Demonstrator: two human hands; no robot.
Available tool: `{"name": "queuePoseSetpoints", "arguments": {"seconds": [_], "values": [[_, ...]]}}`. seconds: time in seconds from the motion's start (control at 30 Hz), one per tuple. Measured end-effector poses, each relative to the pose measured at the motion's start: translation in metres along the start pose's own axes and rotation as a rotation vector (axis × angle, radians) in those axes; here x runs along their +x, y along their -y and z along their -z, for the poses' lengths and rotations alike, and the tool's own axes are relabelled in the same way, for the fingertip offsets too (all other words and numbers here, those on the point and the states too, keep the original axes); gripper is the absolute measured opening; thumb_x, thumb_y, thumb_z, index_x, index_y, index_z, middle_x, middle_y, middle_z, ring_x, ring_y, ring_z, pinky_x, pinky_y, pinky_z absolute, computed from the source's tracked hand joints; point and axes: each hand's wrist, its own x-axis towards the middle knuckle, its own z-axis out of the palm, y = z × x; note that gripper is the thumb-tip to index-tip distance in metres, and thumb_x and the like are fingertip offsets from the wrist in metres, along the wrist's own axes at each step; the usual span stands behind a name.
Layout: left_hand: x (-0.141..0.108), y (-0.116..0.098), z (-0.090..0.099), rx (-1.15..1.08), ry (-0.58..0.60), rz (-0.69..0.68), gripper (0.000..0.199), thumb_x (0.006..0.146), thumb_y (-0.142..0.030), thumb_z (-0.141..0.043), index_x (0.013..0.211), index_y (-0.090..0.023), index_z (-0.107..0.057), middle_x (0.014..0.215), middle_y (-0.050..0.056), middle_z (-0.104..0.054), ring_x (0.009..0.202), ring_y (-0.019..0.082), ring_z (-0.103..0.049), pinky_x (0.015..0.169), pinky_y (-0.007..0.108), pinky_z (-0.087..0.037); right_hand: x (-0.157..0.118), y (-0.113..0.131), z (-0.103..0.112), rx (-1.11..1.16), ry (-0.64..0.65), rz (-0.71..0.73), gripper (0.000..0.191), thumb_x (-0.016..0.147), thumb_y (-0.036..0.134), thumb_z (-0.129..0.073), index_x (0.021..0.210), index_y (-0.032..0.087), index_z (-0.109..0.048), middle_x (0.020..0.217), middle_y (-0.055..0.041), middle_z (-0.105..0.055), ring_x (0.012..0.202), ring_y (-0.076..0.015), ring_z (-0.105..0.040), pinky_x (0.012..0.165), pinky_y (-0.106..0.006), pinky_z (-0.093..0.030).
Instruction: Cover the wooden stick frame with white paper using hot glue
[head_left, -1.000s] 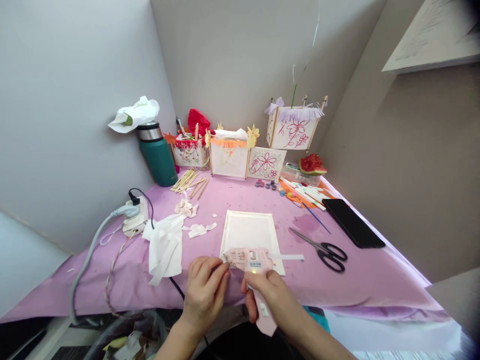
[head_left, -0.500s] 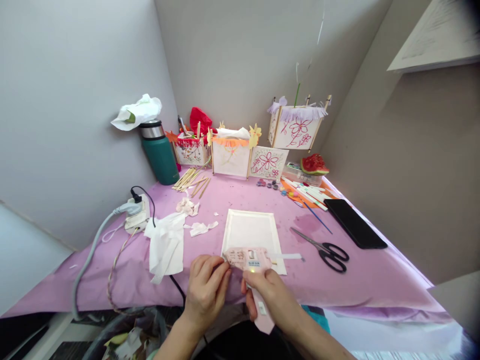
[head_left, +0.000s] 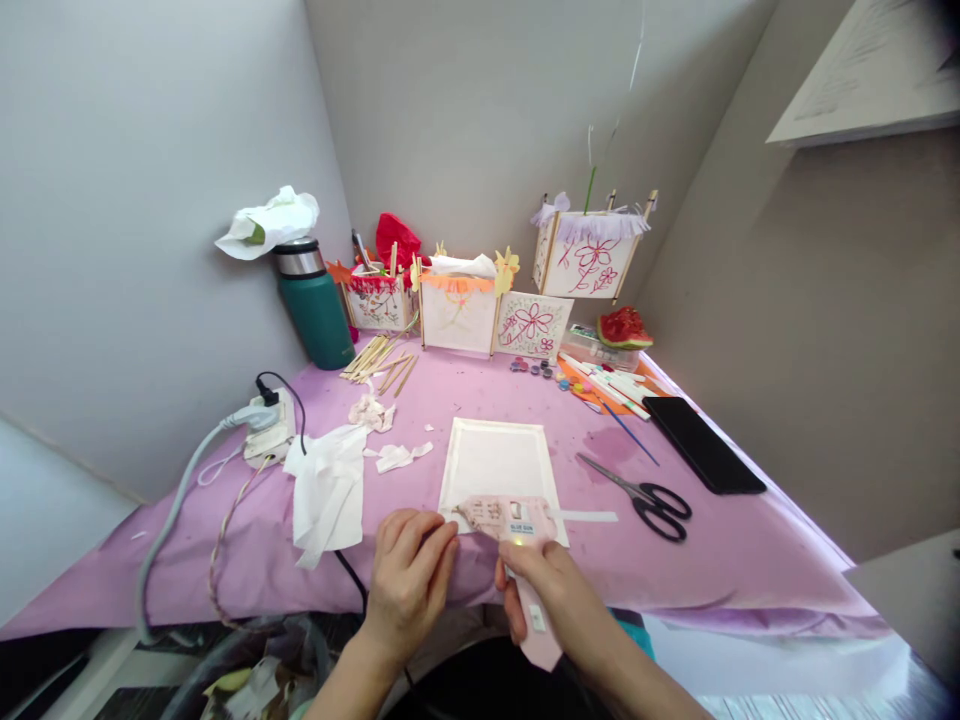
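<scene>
My right hand (head_left: 544, 585) is wrapped round the handle of a pale pink glue gun (head_left: 517, 515), which has a small lit light. A white glue stick (head_left: 592, 516) sticks out of its back end. The gun's nozzle points left, over the near edge of a white rectangular panel (head_left: 496, 462) with a raised border. At that panel's near left corner, the fingers of my left hand (head_left: 411, 570) are pinched together close to the nozzle. What they pinch is hidden behind the fingertips.
Black-handled scissors (head_left: 649, 497), a paintbrush (head_left: 630, 433) and a black phone (head_left: 701, 445) lie to the right. Crumpled tissue (head_left: 330, 490) and a power strip (head_left: 271, 430) are at left. Behind stand a green bottle (head_left: 319, 315), wooden sticks (head_left: 371, 357) and decorated paper boxes (head_left: 459, 312).
The glue gun has moved slightly right along the panel's near edge, so its nozzle is a little farther from my left fingertips. My left hand has hardly moved. The view shifts slightly.
</scene>
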Motion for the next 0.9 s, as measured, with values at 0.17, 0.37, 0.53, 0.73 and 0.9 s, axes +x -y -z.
{"name": "queuePoseSetpoints", "arguments": {"seconds": [0.17,0.37,0.53,0.73,0.9], "values": [[-0.001,0.002,-0.001,0.008,-0.006,0.004,0.025,0.083,-0.007,-0.058,0.105,-0.019,-0.063,0.095,0.007,-0.062,0.089,0.022,-0.057,0.083,0.041,-0.048,-0.003,0.001,0.001,-0.018,-0.019,0.005,0.035,0.078,0.050,-0.050,0.061,0.019,-0.056,0.035,0.0016,-0.051,0.035,-0.0115,-0.042,0.041,-0.023,-0.030],[-0.002,0.002,-0.001,0.006,0.010,0.008,0.026,0.084,-0.007,-0.058,0.106,-0.021,-0.061,0.096,0.007,-0.062,0.090,0.022,-0.056,0.084,0.042,-0.048,-0.010,0.002,0.004,-0.042,-0.028,0.012,0.035,0.082,0.047,-0.048,0.062,0.019,-0.056,0.035,0.0016,-0.052,0.037,-0.0114,-0.043,0.044,-0.023,-0.032],[-0.002,0.002,-0.001,0.004,-0.008,-0.009,0.025,0.083,-0.006,-0.059,0.104,-0.018,-0.062,0.095,0.008,-0.061,0.090,0.021,-0.055,0.083,0.041,-0.047,-0.016,0.000,0.009,-0.015,-0.047,0.022,0.034,0.083,0.046,-0.049,0.063,0.019,-0.055,0.036,0.0025,-0.051,0.038,-0.0115,-0.045,0.047,-0.023,-0.036],[-0.002,0.004,-0.002,-0.003,-0.005,-0.016,0.028,0.082,-0.005,-0.060,0.107,-0.019,-0.062,0.096,0.008,-0.061,0.091,0.022,-0.055,0.083,0.042,-0.047,-0.020,-0.005,0.017,-0.004,-0.089,0.025,0.036,0.083,0.046,-0.048,0.062,0.018,-0.056,0.035,0.0018,-0.051,0.038,-0.0115,-0.044,0.045,-0.022,-0.034],[-0.002,0.006,-0.003,-0.004,0.006,-0.023,0.029,0.081,-0.004,-0.060,0.107,-0.018,-0.062,0.096,0.008,-0.061,0.091,0.022,-0.054,0.083,0.042,-0.046,-0.025,-0.003,0.020,-0.021,-0.114,0.024,0.039,0.082,0.050,-0.048,0.061,0.018,-0.056,0.035,0.0014,-0.051,0.038,-0.0118,-0.045,0.045,-0.022,-0.034]]}}
